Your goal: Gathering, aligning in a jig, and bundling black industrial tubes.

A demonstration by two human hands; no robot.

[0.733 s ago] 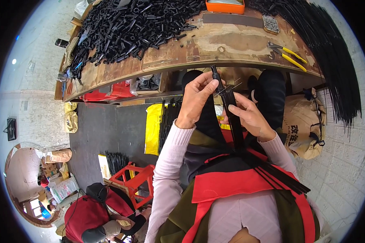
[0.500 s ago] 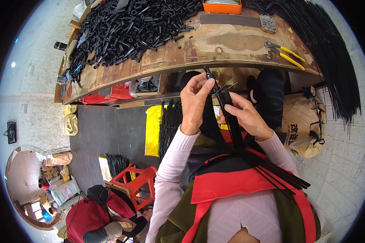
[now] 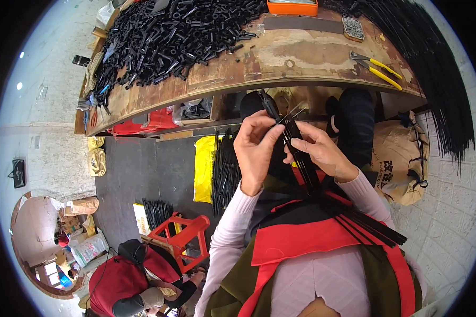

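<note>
A bundle of thin black rods (image 3: 304, 161), like the ribs of an umbrella frame, slants across my lap with a black tubular piece (image 3: 268, 104) at its far end. My right hand (image 3: 325, 150) grips the bundle from the right, thumb lying on top. At the far end my left hand (image 3: 256, 148) is closed, thumb and forefinger pinched at a thin rod just below the tubular piece. A few light, thin rod ends (image 3: 298, 110) stick out to the right there. The fingertips hide just how rods and tube meet.
Beyond my hands is a worn wooden bench (image 3: 217, 74) with a heap of black tubular parts (image 3: 169, 39), yellow-handled pliers (image 3: 378, 70), a tin of small metal pieces (image 3: 353, 28) and an orange box (image 3: 292, 7). Black rods (image 3: 433, 79) hang off its right end. A co-worker (image 3: 124, 282) sits lower left.
My left hand has slid down from the tubular piece to the rods just below it, and the tubular piece now leans further left. My right hand keeps its hold on the bundle.
</note>
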